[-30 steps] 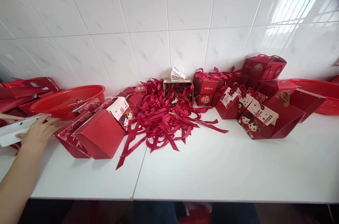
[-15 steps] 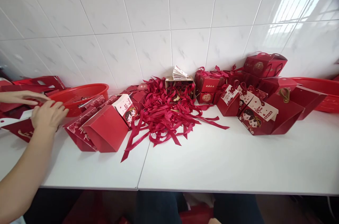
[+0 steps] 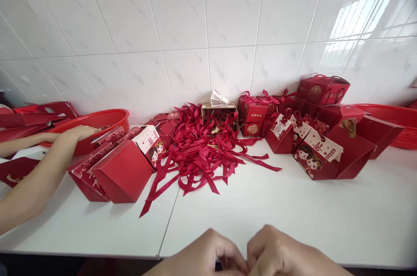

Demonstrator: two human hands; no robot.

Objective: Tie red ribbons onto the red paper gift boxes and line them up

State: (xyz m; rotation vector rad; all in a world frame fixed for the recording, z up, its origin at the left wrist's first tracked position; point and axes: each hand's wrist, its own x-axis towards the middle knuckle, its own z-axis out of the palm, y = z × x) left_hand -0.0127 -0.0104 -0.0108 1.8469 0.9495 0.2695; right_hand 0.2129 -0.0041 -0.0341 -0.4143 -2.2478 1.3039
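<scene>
My left hand [image 3: 208, 255] and my right hand [image 3: 276, 252] are side by side at the table's front edge, low in the view. Both have curled fingers, with the fingertips meeting. What they hold, if anything, is hidden at the bottom of the frame. Beyond them lies a tangled heap of dark red ribbons [image 3: 202, 154], some ends trailing over the white table [image 3: 260, 206]. Behind the heap stands an open carton [image 3: 205, 115] with ribbons in it and a stack of printed white cards [image 3: 219, 98] on top.
At left, a co-worker's arm [image 3: 42, 180] reaches into a red plastic basket [image 3: 117, 116]. Red gift boxes [image 3: 122, 171] stand before it. To the right are more gift boxes [image 3: 350, 152], stacked boxes [image 3: 322, 89] and another red basket [image 3: 404, 130]. A tiled wall [image 3: 182, 11] rises behind.
My two hands have come up into view at the table edge, fingers together. The co-worker's hand has moved from a box into the basket. The view has tilted slightly upward.
</scene>
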